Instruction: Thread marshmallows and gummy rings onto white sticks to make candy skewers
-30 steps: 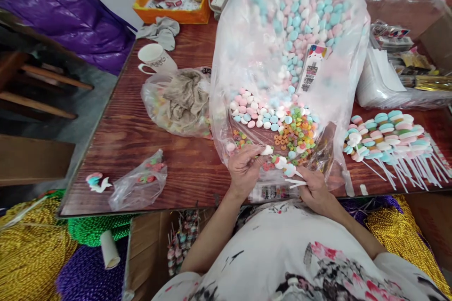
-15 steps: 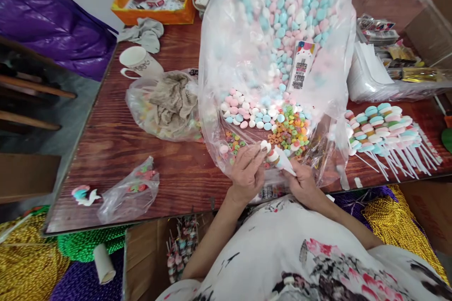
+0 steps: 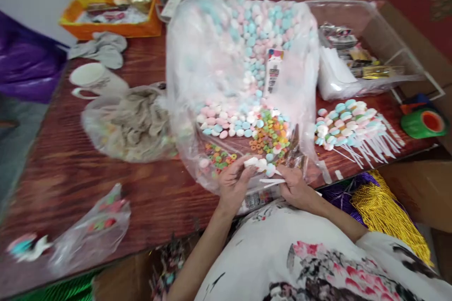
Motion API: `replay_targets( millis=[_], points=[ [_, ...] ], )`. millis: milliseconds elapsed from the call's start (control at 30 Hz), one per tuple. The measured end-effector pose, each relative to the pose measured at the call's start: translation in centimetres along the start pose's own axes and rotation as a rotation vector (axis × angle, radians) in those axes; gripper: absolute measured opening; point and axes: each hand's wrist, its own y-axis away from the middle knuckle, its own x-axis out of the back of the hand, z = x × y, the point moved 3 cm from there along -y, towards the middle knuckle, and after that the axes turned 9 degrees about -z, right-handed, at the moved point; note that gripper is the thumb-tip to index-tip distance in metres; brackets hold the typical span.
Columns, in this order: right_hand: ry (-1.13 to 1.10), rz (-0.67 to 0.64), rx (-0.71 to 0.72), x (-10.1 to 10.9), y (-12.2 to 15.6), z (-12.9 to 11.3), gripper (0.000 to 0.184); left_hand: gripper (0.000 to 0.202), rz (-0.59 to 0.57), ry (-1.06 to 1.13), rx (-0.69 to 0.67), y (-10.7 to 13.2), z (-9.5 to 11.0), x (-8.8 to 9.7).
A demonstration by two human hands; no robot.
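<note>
My left hand [image 3: 233, 183] pinches a white marshmallow piece [image 3: 251, 162] at the mouth of a big clear bag [image 3: 226, 56] full of pink, blue and white candies. My right hand [image 3: 294, 187] grips white sticks [image 3: 271, 181] carrying stacked marshmallow pieces [image 3: 266, 167]. The two hands meet tip to tip over the bag's front edge. Coloured cereal rings [image 3: 270, 136] lie in the bag just beyond my fingers.
Finished candy skewers [image 3: 348, 124] lie in a pile at the right. A green tape roll [image 3: 423, 123] sits at the far right. A bag with a crumpled cloth [image 3: 132, 122], a white mug [image 3: 92, 77], an orange tray [image 3: 106, 28] and a small plastic bag [image 3: 93, 228] are at the left.
The view has swung to the right and blurred. My hands stay together at the bag's mouth, and the stick in my right hand now lies flatter with pieces stacked on its tip.
</note>
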Motion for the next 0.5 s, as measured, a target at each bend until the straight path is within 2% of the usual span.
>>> replay_targets(
  millis=[100,167,267,367,433,500],
  points=[
    [0.037,0.02,0.05,1.5,0.6,-0.4,0.046,0.036,-0.012,0.095,0.02,-0.3,-0.2,-0.1],
    [0.129,0.128,-0.005,4.2,1.5,0.0,0.042,0.053,-0.045,0.163,0.001,-0.7,0.2,-0.2],
    [0.347,0.436,-0.297,11.0,3.5,2.0,0.022,0.063,-0.072,0.137,-0.051,-0.8,1.2,0.4],
    [0.687,0.625,-0.664,18.8,5.4,5.2,0.019,0.05,-0.008,-0.093,-0.02,-0.4,1.6,2.0],
    [0.841,0.577,-0.876,22.7,6.1,7.6,0.021,0.043,0.012,-0.237,0.016,0.1,1.3,3.2],
    [0.908,0.451,-1.034,25.1,6.8,10.0,0.024,0.04,0.007,-0.32,0.037,0.8,0.6,4.2]
  ],
)
